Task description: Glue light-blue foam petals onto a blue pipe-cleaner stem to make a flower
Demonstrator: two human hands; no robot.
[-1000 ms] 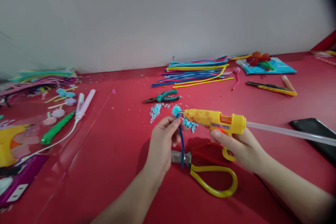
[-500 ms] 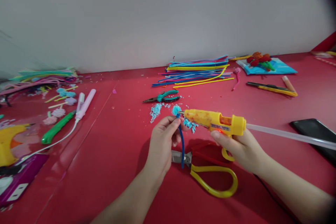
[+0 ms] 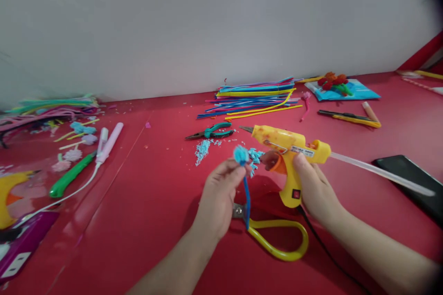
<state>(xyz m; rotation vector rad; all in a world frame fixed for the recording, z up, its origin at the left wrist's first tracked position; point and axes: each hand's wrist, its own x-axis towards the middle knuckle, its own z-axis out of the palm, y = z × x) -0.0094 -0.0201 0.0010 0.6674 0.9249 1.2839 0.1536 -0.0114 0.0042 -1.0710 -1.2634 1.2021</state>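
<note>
our left hand (image 3: 219, 198) is pinching a dark blue pipe cleaner stem (image 3: 246, 203) between thumb and fingertips, with a fluffy light blue pom-pom head (image 3: 241, 154) sticking up just above the fingers. the stem hangs down past the hand, over the scissors. our right hand (image 3: 313, 189) is wrapped closed around the handle of a yellow glue gun (image 3: 289, 147), which sits upright in the grip with its nozzle pointing left and up a bit, just beside the pom-pom but not touching it. a clear glue stick (image 3: 377, 171) pokes out the back of the gun toward the right.

under both hands on the red table (image 3: 155, 221) we've got yellow-handled scissors (image 3: 277, 237), lying flat. some light blue fuzz trimmings (image 3: 202, 150) are scattered just behind the left hand, and teal-handled pliers (image 3: 211, 132) lie right beyond those. further back by the wall there's a stack of pipe cleaners (image 3: 258, 97) in blue, yellow and pink. far right a black phone (image 3: 408, 179) lies near the glue stick, and a yellow-and-black craft knife (image 3: 349, 117) sits behind it. over on the left there's a green-handled tool (image 3: 71, 176), a pale pink gadget with a white cord (image 3: 109, 143) and another heap of pipe cleaners (image 3: 48, 107).
</note>
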